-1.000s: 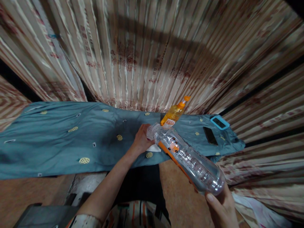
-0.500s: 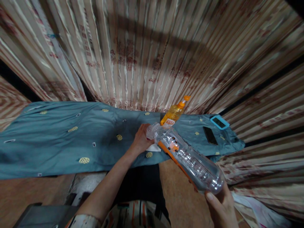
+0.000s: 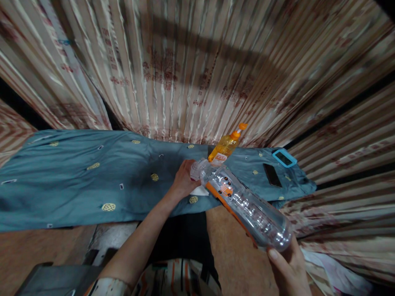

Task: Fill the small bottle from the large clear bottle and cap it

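A large clear bottle [image 3: 247,205] with an orange strip and a printed animal figure lies tilted between both hands, its neck toward the upper left. My left hand [image 3: 184,177] is closed around the cap end; some of its fingers are hidden behind the neck. At the lower right, my right hand [image 3: 288,263] grips the bottle's base, thumb on the near side. Under the left hand a white sheet [image 3: 200,191] shows in part on the cloth. Just beyond the neck stands a pump bottle [image 3: 224,146] of yellow-orange liquid with an orange top.
A teal cloth [image 3: 77,185] with pineapple prints covers the table. Toward its right end are a black phone [image 3: 272,175] and a blue-framed digital display [image 3: 284,158]. Striped curtains [image 3: 185,74] hang close behind and to the right. A grey seat [image 3: 58,279] is at lower left.
Both hands keep the same hold on the clear bottle, which stays almost still. The view has shifted very slightly; nothing else visibly moved.
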Motion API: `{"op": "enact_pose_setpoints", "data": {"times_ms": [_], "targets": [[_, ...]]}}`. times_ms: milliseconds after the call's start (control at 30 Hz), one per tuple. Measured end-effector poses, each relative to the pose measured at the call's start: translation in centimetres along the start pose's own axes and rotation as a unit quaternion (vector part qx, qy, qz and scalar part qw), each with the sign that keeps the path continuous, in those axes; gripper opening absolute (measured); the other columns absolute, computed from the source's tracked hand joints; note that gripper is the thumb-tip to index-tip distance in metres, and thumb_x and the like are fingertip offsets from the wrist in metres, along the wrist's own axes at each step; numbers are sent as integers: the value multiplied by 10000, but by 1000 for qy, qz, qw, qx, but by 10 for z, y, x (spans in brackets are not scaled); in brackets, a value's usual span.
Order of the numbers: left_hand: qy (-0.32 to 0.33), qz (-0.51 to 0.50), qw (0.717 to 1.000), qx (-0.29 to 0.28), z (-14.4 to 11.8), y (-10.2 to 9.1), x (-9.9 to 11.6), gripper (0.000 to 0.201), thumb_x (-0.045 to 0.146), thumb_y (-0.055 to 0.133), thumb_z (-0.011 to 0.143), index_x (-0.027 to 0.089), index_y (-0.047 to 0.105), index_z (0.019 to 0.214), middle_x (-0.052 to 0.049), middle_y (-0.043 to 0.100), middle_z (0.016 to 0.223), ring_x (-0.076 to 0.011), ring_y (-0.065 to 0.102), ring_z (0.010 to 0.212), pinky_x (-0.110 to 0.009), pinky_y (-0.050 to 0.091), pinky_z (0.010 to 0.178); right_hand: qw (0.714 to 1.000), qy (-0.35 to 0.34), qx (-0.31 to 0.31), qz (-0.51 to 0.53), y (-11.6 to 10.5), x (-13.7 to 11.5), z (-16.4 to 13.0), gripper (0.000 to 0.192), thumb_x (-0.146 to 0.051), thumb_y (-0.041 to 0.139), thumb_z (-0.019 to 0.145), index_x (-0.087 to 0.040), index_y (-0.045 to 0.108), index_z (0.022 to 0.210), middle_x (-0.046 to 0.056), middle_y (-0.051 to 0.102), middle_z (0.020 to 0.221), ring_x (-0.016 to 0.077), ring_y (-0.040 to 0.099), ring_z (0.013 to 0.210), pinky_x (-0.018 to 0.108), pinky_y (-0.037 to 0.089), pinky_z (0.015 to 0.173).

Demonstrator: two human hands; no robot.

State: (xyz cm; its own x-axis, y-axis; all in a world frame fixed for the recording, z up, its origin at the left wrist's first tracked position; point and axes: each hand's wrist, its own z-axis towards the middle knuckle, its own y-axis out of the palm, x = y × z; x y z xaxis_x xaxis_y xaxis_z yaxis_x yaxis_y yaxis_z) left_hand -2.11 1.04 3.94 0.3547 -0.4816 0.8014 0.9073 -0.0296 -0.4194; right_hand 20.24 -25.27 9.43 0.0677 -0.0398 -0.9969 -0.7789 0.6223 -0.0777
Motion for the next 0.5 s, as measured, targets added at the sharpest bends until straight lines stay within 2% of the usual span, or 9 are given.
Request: {"op": "enact_pose_setpoints", "data": {"times_ms": [133, 200, 300, 400, 500], "targets": [[-2, 0, 1000, -1, 0, -1, 2, 536, 277, 973, 709, 228, 675, 1151, -66, 742, 1123, -297, 752, 1084, -447, 650, 972, 1000, -13, -12, -7, -13, 12, 7, 904, -596, 919, 812, -232, 608, 1579, 176, 689, 1584, 452, 595, 1497, 583, 370, 1279], [0, 2, 1000, -4, 0, -1, 1, 568, 254, 974, 693, 227, 671, 1172, -73, 746, 1149, -304, 752, 1109, -452, 648, 990, 999, -23, -42, -18, -24, 22, 14, 909, -571, 948, 777, -241, 630, 1562, 167, 700, 1577, 453, 595, 1498, 570, 417, 1246], [1, 6, 1000, -6, 0, -2, 1, 573, 249, 969, 689, 229, 666, 1174, -77, 748, 1160, -310, 750, 1123, -462, 647, 1004, 998, -36, -42, -42, -32, 30, 19, 880, -585, 923, 806, -233, 633, 1558, 162, 725, 1538, 441, 600, 1493, 557, 448, 1228], [2, 4, 1000, -4, 0, -1, 0, 535, 260, 954, 712, 226, 665, 1161, -79, 743, 1161, -309, 750, 1133, -462, 647, 1008, 998, -39, -30, -40, -27, 26, 15, 885, -603, 904, 835, -237, 609, 1585, 167, 707, 1557, 444, 623, 1472, 567, 483, 1207], [2, -1, 1000, -3, 0, -1, 0, 522, 276, 954, 716, 228, 666, 1148, -77, 738, 1152, -312, 749, 1132, -458, 650, 997, 999, -39, -20, -33, -16, 16, 10, 899, -618, 908, 831, -241, 605, 1589, 170, 684, 1589, 452, 568, 1532, 582, 425, 1261]]}}
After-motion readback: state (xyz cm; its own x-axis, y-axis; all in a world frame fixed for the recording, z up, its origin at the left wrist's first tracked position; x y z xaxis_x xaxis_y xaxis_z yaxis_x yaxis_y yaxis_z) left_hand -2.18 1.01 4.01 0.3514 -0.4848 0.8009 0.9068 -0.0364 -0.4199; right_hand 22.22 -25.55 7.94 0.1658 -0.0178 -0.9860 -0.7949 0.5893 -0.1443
